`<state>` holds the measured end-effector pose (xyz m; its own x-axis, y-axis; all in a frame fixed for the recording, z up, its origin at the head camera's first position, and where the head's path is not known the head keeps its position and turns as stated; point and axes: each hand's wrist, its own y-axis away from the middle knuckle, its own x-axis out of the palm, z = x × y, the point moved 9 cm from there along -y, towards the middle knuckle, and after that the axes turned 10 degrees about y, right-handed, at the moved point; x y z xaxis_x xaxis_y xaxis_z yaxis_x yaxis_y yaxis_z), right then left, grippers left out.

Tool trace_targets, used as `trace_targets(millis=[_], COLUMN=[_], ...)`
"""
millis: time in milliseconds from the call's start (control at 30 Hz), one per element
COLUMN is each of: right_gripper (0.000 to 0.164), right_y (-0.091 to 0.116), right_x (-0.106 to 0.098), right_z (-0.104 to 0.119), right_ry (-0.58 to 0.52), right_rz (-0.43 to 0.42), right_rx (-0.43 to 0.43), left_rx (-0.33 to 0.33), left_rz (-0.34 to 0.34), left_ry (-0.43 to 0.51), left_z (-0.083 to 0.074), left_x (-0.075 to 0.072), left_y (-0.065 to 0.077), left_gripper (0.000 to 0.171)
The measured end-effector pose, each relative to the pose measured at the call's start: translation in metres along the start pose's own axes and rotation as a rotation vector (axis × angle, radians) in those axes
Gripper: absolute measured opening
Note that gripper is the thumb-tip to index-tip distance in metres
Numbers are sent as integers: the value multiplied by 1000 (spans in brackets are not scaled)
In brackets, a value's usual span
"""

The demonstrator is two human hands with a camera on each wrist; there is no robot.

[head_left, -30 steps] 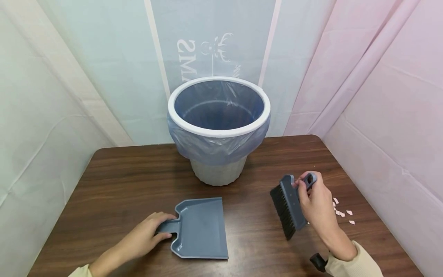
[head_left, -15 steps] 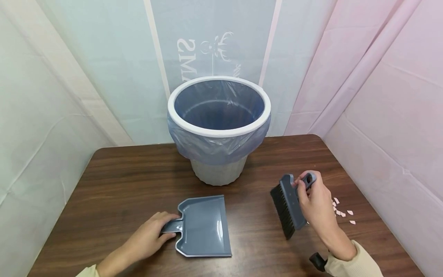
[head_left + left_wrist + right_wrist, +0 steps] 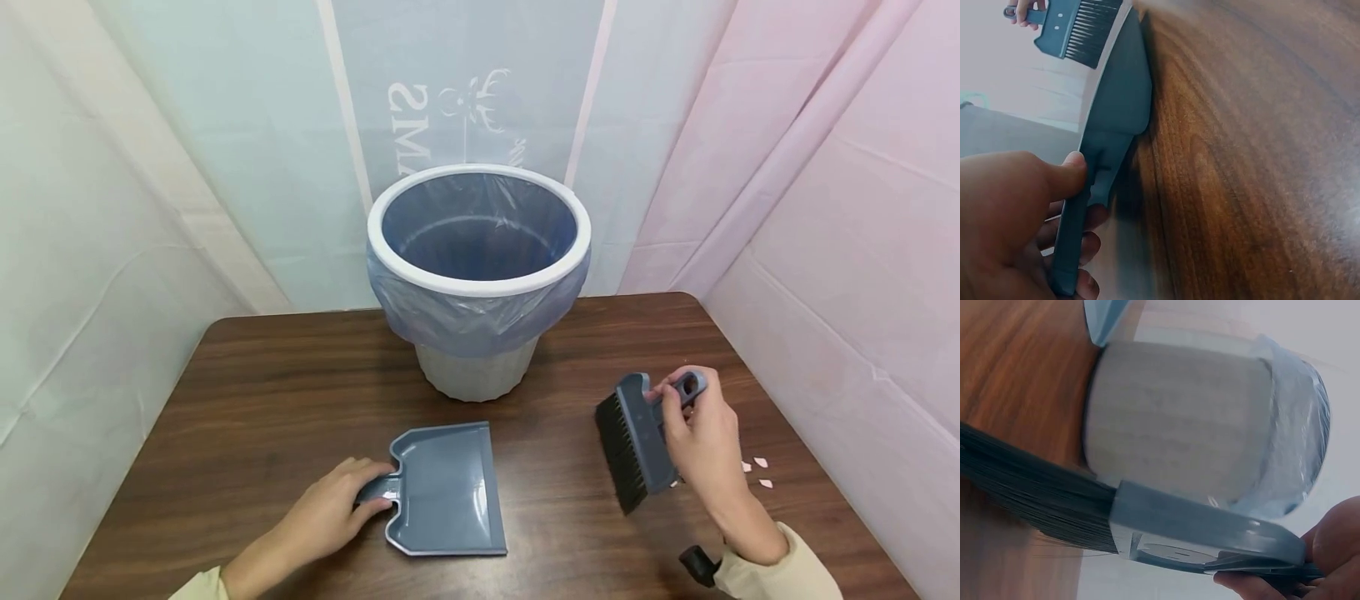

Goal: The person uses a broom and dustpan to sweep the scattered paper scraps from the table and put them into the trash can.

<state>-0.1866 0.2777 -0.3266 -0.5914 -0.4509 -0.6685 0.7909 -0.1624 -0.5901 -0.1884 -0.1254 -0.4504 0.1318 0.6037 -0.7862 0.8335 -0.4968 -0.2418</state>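
Observation:
A blue-grey dustpan (image 3: 446, 492) lies low at the front of the table, its wide lip facing right. My left hand (image 3: 330, 508) grips its short handle, with the fingers curled under it in the left wrist view. On the right, my right hand (image 3: 701, 433) holds a hand brush (image 3: 647, 433) by its looped handle, dark bristles (image 3: 621, 454) pointing left and down. Small white fragments (image 3: 761, 462) lie on the table beyond the right hand, which partly hides them. A gap of bare wood separates dustpan and brush.
Behind the hands stands a white bin (image 3: 476, 371) lined with a bluish plastic bag (image 3: 480, 321). The dark wooden table (image 3: 285, 392) is bounded by pale cloth walls (image 3: 840, 275) at left, right and back.
The dustpan has slid slightly to the right with my left hand. My right hand and brush have shifted a little right, now covering more of the white fragments.

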Motion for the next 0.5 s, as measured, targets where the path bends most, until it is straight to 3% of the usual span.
trace_targets(millis=[133,300,500], right_gripper=[13,13,13], right_y=[-8,-22,-33], right_x=[-12,-33,-59], right_z=[-8,-27,-57], right_ry=[21,47,51], right_rz=[-13,-36,-125], right_rx=[30,129,191], left_rx=[2,7,5], left_rz=[11,9,8], left_ry=[-29,-43,-47], left_z=[-2,-3,-4], left_x=[0,0,-1], left_y=[-1,-3,-2], left_gripper=[34,35,36])
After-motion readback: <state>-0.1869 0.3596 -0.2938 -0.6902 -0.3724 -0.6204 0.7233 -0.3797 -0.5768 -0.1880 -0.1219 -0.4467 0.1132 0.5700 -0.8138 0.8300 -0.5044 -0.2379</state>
